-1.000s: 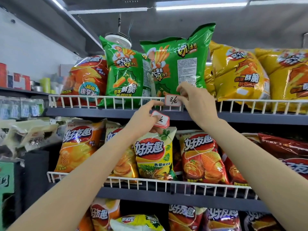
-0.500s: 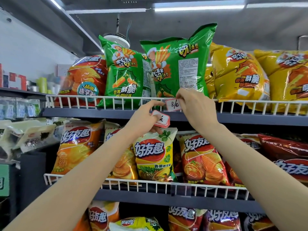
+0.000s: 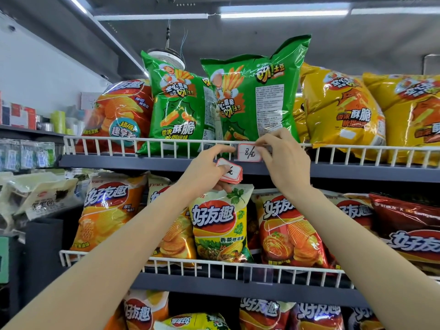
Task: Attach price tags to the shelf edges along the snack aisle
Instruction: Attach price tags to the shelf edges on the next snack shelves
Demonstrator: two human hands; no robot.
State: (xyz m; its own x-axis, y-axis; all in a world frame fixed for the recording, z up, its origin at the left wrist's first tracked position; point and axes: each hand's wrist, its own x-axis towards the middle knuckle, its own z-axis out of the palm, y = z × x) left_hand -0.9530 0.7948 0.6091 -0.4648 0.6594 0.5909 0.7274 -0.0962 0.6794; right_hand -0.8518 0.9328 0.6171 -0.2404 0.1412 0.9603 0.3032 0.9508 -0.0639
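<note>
A white price tag (image 3: 248, 153) with a red border and handwritten "8" sits against the white wire rail (image 3: 166, 148) of the upper shelf, below the green snack bags (image 3: 257, 96). My right hand (image 3: 283, 160) pinches the tag's right edge and holds it on the rail. My left hand (image 3: 204, 170) holds a small stack of red-bordered tags (image 3: 229, 172) in its curled fingers, and its index finger reaches out to the tag's left edge.
The dark shelf edge (image 3: 119, 161) runs under the rail. Orange and yellow chip bags (image 3: 340, 113) flank the green ones. A second shelf below has a wire rail (image 3: 214, 265) with more chip bags (image 3: 219, 225). Packaged goods (image 3: 35, 196) lie at left.
The view has shifted slightly. My right hand has settled the tag lower against the rail, and my left index finger has stayed at its left edge.
</note>
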